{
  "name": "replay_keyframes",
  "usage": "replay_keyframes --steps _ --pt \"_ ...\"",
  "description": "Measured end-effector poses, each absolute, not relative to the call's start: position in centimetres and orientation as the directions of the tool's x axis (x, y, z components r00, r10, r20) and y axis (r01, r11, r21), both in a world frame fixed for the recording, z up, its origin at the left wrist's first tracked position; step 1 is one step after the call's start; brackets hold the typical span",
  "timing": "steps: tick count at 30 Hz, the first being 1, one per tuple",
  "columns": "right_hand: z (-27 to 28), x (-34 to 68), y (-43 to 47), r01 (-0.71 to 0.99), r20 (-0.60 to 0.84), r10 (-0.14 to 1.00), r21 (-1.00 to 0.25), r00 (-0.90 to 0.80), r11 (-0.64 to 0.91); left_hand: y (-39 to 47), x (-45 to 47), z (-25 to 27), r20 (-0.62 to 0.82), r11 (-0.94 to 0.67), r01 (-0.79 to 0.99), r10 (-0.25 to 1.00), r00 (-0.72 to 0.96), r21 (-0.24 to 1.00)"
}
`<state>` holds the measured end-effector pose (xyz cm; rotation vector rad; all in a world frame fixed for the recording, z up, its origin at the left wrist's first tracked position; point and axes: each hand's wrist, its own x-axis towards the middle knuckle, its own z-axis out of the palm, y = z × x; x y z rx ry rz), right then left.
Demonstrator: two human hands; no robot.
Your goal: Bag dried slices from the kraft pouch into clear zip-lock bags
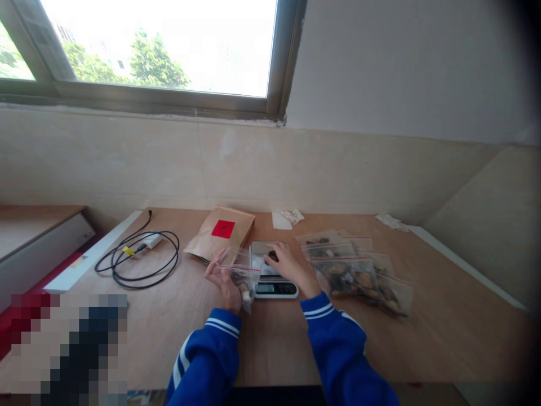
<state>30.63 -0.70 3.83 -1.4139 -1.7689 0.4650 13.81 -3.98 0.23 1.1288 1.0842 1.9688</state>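
Note:
A clear zip bag (247, 276) with a red seal line is gripped in my left hand (226, 287), and a few pale and dark pieces show inside it. My right hand (292, 268) is over the metal plate of a small kitchen scale (275, 290), its fingers closed around a dark brown piece (273, 256) whose kind I cannot make out. The bag overlaps the scale's left side. Lit digits show on the display, too small to read surely.
Several filled zip bags (344, 276) lie piled to the right of the scale. Behind my left hand is a brown paper bag (220, 234) with a red label. A coiled black cable (137, 259) lies at left. Crumpled white tissue (291, 216) rests near the wall.

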Motion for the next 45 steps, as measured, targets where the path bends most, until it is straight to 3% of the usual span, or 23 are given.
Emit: replay_keyframes --steps 5,10,14,18,22,27,31,35,41,45 --pt "0.9 31.1 -0.9 0.666 0.381 0.921 -0.667 -0.078 0.333 -4.1 13.9 0.4 0.35 -0.466 -0.139 0.8 -0.487 0.874" --pt "2.9 31.1 -1.4 0.576 0.395 0.919 -0.748 -0.013 0.329 -4.1 14.0 0.5 0.338 -0.455 -0.148 0.81 -0.48 0.878" --pt "6.9 29.8 -2.8 0.297 0.396 0.918 -0.881 0.032 0.37 -3.9 14.0 0.3 0.493 -0.578 -0.067 0.745 -0.449 0.813" --pt "10.6 28.1 -4.8 0.051 0.298 0.934 -0.948 -0.196 0.313 -3.7 13.9 0.2 0.696 -0.739 0.037 0.615 -0.37 0.672" --pt "11.6 27.6 -6.0 0.096 0.221 0.92 -0.96 -0.325 0.264 -3.6 13.6 0.1 0.77 -0.8 0.063 0.549 -0.325 0.597" --pt "9.9 28.1 -6.9 0.268 0.336 0.937 -0.898 -0.098 0.35 -3.6 13.4 0.5 0.801 -0.814 0.147 0.49 -0.344 0.562" --pt "6.7 27.6 -8.8 0.256 0.291 0.942 -0.936 0.169 0.243 -3.7 13.3 0.9 0.817 -0.824 0.2 0.433 -0.38 0.53" --pt "4.3 26.0 -10.9 0.079 0.131 0.989 -0.989 0.068 0.126 -3.9 13.4 0.8 0.817 -0.816 0.227 0.423 -0.392 0.532" --pt "4.7 25.8 -11.5 -0.085 0.165 0.975 -0.98 0.146 0.179 -5.5 13.2 0.3 0.809 -0.786 0.237 0.49 -0.326 0.571" --pt "3.9 27.0 -11.7 -0.11 0.142 0.953 -0.978 0.269 0.177 -6.9 12.9 0.2 0.645 -0.64 0.146 0.68 -0.349 0.754"
